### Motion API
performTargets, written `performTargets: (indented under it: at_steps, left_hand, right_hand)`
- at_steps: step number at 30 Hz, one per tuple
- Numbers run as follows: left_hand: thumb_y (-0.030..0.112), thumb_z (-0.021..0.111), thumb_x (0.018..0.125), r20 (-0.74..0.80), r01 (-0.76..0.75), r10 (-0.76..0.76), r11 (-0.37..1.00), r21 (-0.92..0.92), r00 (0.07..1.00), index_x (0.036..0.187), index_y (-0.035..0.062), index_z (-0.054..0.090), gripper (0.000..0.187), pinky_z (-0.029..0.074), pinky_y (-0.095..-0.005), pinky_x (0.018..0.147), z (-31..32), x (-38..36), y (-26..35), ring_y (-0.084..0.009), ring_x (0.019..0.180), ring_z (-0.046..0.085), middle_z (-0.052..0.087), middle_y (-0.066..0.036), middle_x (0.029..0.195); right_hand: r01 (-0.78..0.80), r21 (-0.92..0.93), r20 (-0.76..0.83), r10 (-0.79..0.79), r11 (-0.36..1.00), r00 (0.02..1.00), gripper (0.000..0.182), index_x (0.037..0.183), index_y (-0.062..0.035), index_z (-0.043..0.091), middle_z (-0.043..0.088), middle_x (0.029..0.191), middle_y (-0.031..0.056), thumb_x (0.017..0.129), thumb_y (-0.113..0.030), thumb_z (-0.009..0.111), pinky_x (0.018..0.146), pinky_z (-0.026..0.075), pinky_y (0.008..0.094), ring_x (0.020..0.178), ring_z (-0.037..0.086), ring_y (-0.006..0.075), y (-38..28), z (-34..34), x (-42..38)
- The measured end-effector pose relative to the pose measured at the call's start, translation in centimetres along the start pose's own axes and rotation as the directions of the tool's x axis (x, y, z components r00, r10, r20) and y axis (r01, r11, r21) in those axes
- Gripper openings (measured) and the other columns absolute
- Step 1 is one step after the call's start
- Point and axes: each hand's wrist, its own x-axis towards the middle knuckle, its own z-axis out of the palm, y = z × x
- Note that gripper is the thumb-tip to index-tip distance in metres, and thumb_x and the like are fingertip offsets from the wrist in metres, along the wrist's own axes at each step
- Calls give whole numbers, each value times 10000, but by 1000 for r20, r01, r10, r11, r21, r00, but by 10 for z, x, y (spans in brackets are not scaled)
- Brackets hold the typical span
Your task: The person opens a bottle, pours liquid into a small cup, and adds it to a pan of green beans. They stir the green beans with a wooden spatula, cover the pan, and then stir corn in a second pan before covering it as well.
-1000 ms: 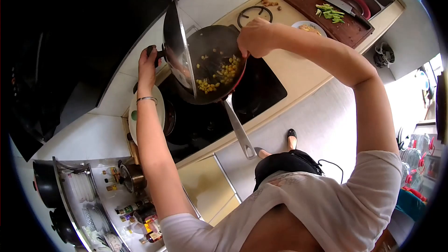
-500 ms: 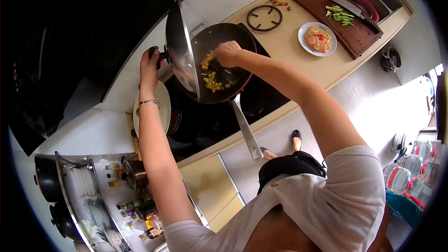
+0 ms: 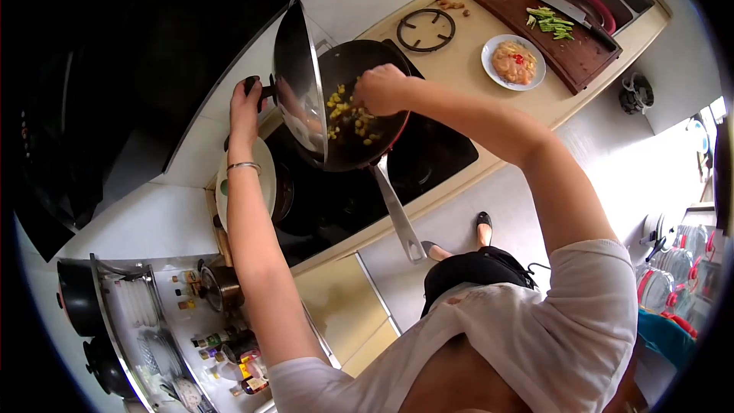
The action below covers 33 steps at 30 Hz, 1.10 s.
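Note:
A dark frying pan (image 3: 375, 57) with a long metal handle (image 3: 394, 214) sits on the black cooktop (image 3: 428, 157), with yellow corn-like pieces (image 3: 348, 118) in it. My left hand (image 3: 246, 111) grips the knob of a metal lid (image 3: 298, 84), which stands almost upright at the pan's left edge. My right hand (image 3: 380, 88) hovers over the pan as a closed fist, gripping a utensil that is mostly hidden under it.
Right of the cooktop lie a burner ring (image 3: 426, 29), a plate of chopped meat (image 3: 513, 61) and a wooden board (image 3: 569, 53) with a cleaver (image 3: 562, 6) and green pieces (image 3: 552, 23). A white dish (image 3: 264, 168) sits under my left forearm. A dish rack (image 3: 153, 313) and bottles stand lower left.
My right hand swept from the pan's right rim to its middle, pushing the yellow pieces toward the lid side. The left hand keeps the lid raised in place.

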Motion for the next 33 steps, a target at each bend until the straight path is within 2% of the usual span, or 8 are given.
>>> performTargets:
  at_steps: [3,4,10,15,17,19,23,33]
  left_hand:
    - [178,480,827,-30,-2,1,1000,-10,1000,998,15,473,237,365,-197,574,6,-9,4,-70,680,435,490,-6,806]
    - [161,471,832,-65,-13,11,999,-31,998,1002,-4,469,236,356,-199,551,11,-11,10,-79,625,432,480,-16,751]
    - [159,483,823,-59,-8,4,997,-75,998,977,11,478,214,356,-197,564,15,-10,11,-72,670,431,465,6,768]
    - [163,485,823,-4,-27,27,999,-44,1000,968,15,479,207,356,-195,570,22,-7,10,-68,691,431,470,7,781]
    - [199,497,817,-12,24,-24,1000,-11,1000,997,63,469,227,369,-203,653,24,-3,6,-56,761,433,487,15,875]
    - [196,498,816,16,29,-29,1000,3,999,1006,65,465,233,375,-204,657,24,2,0,-64,772,441,489,9,891]
    - [192,496,822,-42,27,-25,999,28,999,970,57,483,201,366,-190,586,37,-4,9,-59,716,435,502,11,842]
    - [180,508,803,-43,12,-5,987,162,999,1002,19,461,260,411,-228,646,39,-1,7,-99,748,473,509,-29,872]
  right_hand:
    - [15,27,-133,-11,1000,991,191,823,-119,627,606,814,82,664,-127,521,611,463,326,790,587,250,13,3,22]
    - [-97,-38,-97,93,995,991,188,825,-125,628,607,822,75,683,-120,506,606,461,319,801,586,236,14,9,39]
    - [-52,-174,44,60,983,997,198,862,-139,616,606,836,65,694,-130,511,617,460,316,830,578,229,20,3,12]
    - [-220,-28,-97,216,975,971,211,866,-151,608,597,845,70,675,-120,523,655,455,311,835,572,238,44,8,-2]
    - [-246,-11,-102,244,969,964,203,857,-140,608,596,842,76,676,-118,518,661,455,314,832,571,243,44,9,-10]
    - [-180,1,-30,180,984,983,196,850,-119,610,595,842,83,679,-115,514,670,455,324,834,568,252,36,3,-22]
    - [-214,-81,-99,206,973,974,181,848,-99,613,597,849,92,699,-94,511,663,458,326,835,572,248,34,-23,-39]
    - [-223,-226,-46,218,948,975,142,795,-77,627,607,839,90,710,-97,514,646,462,314,823,579,232,33,-22,-37]
